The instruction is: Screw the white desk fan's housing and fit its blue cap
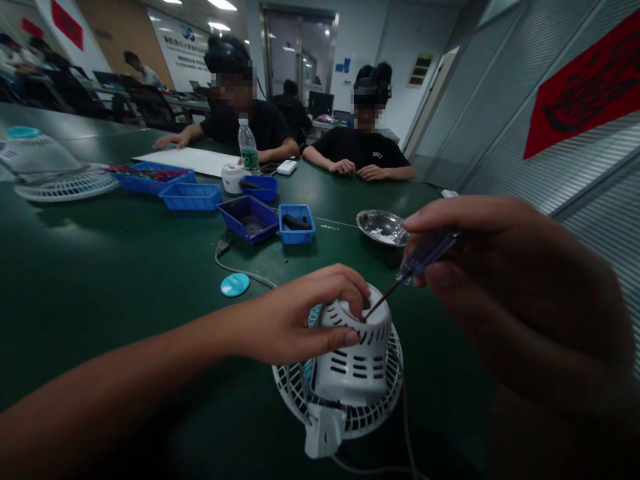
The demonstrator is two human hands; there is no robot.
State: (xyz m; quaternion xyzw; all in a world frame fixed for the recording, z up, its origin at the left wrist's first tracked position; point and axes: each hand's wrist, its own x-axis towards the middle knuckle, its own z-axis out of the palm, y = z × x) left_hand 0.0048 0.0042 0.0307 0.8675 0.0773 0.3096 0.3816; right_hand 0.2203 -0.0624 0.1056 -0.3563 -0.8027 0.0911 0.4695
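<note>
A small white fan (353,373) lies grille-down on the green table, its slotted motor housing facing up. My left hand (320,310) is closed round the top of that housing, thumb on the near side and fingertips at the rim of the top opening. Between the thumb and fingers of my right hand (500,287) is a screwdriver (427,257) with a clear purple handle. Its thin shaft slants down to the left, and the tip reaches the opening beside my left fingertips. What the tip touches inside is hidden. A round turquoise cap (235,285) lies left of the fan.
Beyond the fan stand several blue bins (249,219) and a metal bowl (383,227) with small white pieces. A grey power cord with a plug (223,248) runs to the fan. Another fan (65,167) lies far left. Two people sit opposite, near a bottle (247,145).
</note>
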